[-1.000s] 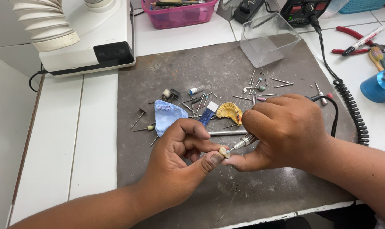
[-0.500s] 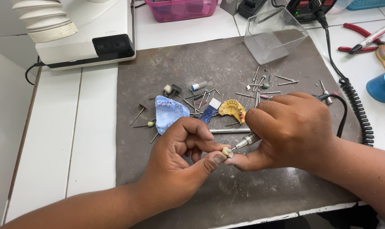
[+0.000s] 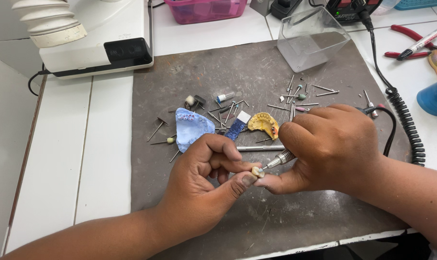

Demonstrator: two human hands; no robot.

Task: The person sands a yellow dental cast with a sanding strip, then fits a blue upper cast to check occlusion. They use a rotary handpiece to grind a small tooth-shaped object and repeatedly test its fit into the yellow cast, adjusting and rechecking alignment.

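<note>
My left hand (image 3: 204,180) pinches a small cream tooth crown (image 3: 257,171) between thumb and forefinger, just above the grey work mat (image 3: 194,86). My right hand (image 3: 331,147) grips a metal rotary handpiece (image 3: 280,160); its fine burr tip touches the crown. A black coiled cable (image 3: 405,123) runs from the handpiece up to the right. Just behind my hands lie a blue dental cast (image 3: 192,127) and a yellow dental cast (image 3: 262,123).
Several loose burs and pins (image 3: 295,96) are scattered on the mat, with a metal rod (image 3: 259,148). A clear plastic box (image 3: 310,38), a pink tray (image 3: 204,8), a white machine (image 3: 91,38), red pliers (image 3: 411,41) and a blue cup (image 3: 434,97) ring the mat.
Both hands stay together on the crown. The burr tip has shifted slightly against it, and the view has drifted a little.
</note>
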